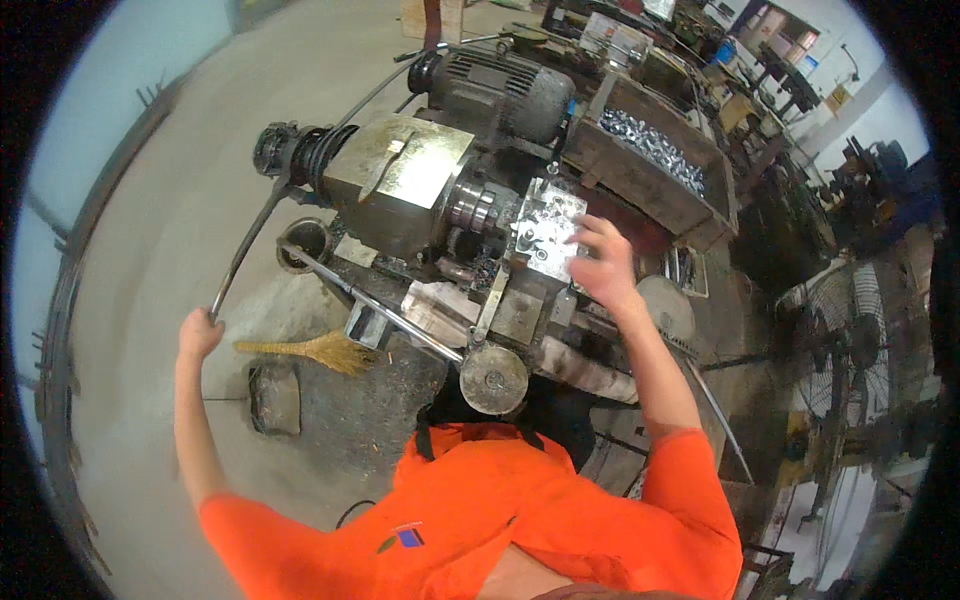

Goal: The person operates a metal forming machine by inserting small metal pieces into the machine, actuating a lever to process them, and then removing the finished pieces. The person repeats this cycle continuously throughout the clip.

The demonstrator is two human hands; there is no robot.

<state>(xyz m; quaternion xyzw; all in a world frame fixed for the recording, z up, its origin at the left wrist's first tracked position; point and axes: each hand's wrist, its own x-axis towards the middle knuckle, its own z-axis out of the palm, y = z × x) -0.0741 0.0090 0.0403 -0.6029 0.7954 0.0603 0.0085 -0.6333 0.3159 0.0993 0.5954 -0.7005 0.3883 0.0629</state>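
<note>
My left hand (pixel 200 333) is closed around the lower end of a long dark metal lever (pixel 250 240). The lever slants up to the end of a lathe-like machine's headstock (pixel 400 170). At the right edge of a shiny metal tool block (pixel 548 230) is my right hand (pixel 605 268), fingers bent and apart, with nothing visible in its grasp. Whether its fingertips touch the block cannot be made out. Left of the block, the round steel chuck (pixel 475 207) faces it. A round metal handwheel (pixel 493 379) sits at the machine's near side.
Behind the block stands a metal bin (pixel 640 180) heaped with small shiny parts. A ribbed motor (pixel 500 90) sits at the back. A straw broom (pixel 320 350) and a dark pan (pixel 274 398) lie on the floor; a metal bar (pixel 380 310) slants along the front. A fan (pixel 845 340) stands right.
</note>
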